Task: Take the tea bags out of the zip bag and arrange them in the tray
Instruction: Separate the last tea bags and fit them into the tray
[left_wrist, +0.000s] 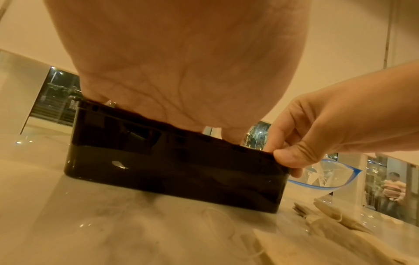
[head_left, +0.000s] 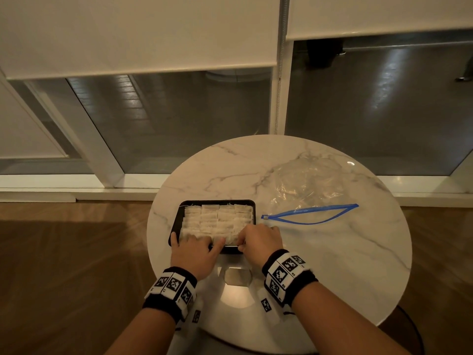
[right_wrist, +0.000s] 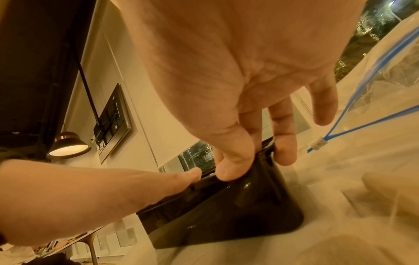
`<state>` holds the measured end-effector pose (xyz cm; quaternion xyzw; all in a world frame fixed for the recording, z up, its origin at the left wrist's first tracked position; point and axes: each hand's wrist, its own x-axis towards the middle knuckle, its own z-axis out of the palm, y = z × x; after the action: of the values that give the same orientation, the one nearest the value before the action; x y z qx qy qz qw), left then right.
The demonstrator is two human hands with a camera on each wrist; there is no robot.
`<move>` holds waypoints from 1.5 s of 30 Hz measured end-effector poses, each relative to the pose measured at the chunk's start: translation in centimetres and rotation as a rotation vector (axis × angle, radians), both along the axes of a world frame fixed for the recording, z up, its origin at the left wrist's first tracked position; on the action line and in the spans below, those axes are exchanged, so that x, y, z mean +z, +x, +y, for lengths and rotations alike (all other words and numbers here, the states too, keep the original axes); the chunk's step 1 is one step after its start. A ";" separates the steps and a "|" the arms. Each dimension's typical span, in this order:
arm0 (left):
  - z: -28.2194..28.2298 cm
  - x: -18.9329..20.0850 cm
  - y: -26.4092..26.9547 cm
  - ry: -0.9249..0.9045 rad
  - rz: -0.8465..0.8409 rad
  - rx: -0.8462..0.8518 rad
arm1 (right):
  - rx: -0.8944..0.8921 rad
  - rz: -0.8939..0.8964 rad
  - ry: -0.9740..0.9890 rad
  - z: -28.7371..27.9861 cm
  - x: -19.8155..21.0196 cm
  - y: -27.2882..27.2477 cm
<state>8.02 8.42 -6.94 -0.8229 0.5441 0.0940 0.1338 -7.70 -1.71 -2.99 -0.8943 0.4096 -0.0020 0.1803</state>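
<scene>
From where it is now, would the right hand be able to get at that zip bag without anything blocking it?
Probably yes. The zip bag lies open on the table just right of the tray, and nothing sits between it and the right hand, now at the tray's near rim.

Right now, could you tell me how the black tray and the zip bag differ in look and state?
The tray is opaque black and rigid; the zip bag is clear, crumpled plastic with a blue zipper. The tray holds rows of tea bags; the zip bag lies open, looking empty. Both hands are at the tray; neither touches the zip bag. Both rest on the marble table.

Home lounge (marble table (head_left: 332, 252), roller blinds (head_left: 138, 34)).
</scene>
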 end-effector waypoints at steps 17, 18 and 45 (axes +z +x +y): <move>1.0 3.1 -4.0 -0.563 0.565 0.108 | -0.346 -0.553 0.233 -2.3 -2.2 -5.5; 0.9 2.9 -4.3 -0.512 0.552 0.117 | -0.376 -0.490 0.255 -2.8 -2.6 -6.1; 0.7 -0.1 -5.6 -0.236 0.389 0.184 | -0.179 -0.127 0.274 -3.3 -5.0 -8.6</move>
<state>2.39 9.17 -7.03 -0.8454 0.4895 0.1984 -0.0796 -16.27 -5.04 -8.03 -0.8194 0.4716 -0.0185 0.3252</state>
